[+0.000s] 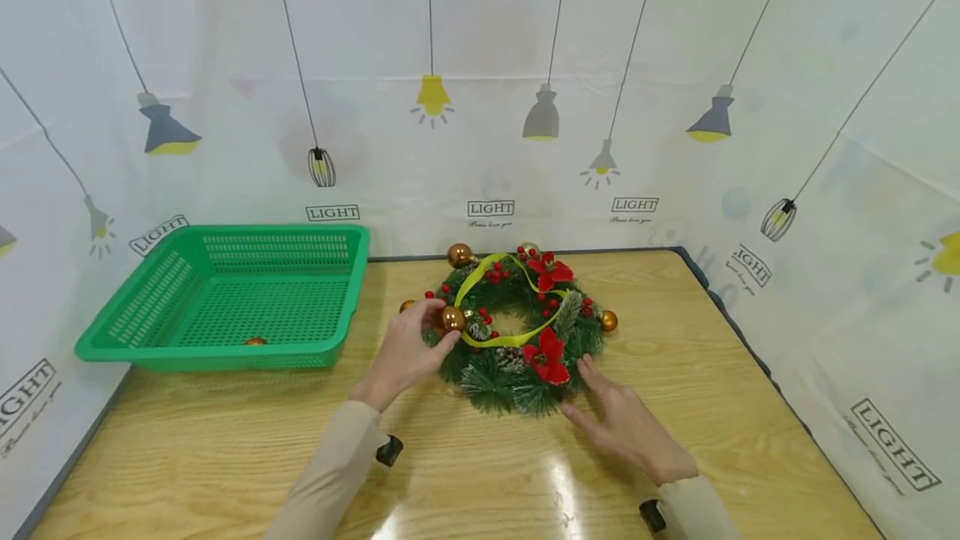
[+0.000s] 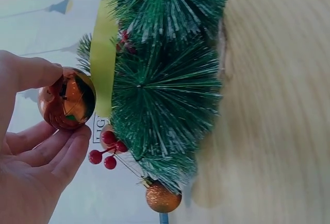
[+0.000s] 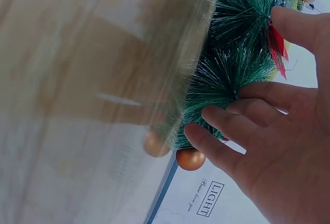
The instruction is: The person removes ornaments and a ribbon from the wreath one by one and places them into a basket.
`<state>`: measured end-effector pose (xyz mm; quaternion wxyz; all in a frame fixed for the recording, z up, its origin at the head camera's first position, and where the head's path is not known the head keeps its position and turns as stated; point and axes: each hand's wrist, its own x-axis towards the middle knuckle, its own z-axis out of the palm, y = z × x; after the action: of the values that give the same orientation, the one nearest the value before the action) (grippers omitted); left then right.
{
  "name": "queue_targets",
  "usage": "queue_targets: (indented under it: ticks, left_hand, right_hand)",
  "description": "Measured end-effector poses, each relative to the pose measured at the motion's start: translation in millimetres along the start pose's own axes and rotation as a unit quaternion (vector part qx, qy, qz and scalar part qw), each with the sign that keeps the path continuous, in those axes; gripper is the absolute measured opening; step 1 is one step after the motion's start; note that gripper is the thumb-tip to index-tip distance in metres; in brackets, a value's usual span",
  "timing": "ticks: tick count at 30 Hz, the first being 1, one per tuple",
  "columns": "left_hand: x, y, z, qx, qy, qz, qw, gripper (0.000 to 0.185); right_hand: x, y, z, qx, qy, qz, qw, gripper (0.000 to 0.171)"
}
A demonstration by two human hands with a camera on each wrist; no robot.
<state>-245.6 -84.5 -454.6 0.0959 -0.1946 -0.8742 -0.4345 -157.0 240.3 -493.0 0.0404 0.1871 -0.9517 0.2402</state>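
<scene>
1. Pinching bauble (image 1: 452, 318) at wreath's (image 1: 487, 382) left side: left hand (image 1: 401, 352), thumb and fingertips. Light hold probably suits a smooth ball.
2. Right hand (image 1: 622, 423): fingers extended, grasping nothing, at wreath's near-right edge, probably to steady it.
3. Wreath lies flat on table (image 1: 465, 482), right of basket (image 1: 225, 355); spot likely chosen so both hands reach.
4. Table: wood-look, glare at near side. Pale lamp-print backdrop (image 1: 487, 161) far, left and right.

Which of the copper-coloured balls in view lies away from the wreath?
The lone ball in the green basket, partly hidden behind its front rim. The others in view are all at the wreath, including the glossy ball that the left hand pinches.
</scene>
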Motion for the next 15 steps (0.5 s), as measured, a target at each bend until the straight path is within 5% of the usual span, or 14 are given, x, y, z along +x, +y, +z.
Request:
queue_targets:
  ticks: [9,15]
  left_hand:
    - [17.5,11.6,-2.2,0.013,-0.003,0.026,0.9996,0.048]
    - [19.8,12.0,0.9,0.025,-0.014,0.015,0.9995,0.049]
  right_hand:
    - [5.4,3.3,-6.7,-0.004,0.002,0.007,1.0,0.078]
    - [2.1,2.0,-3.1,0.02,-0.023,0.026,0.999,0.079]
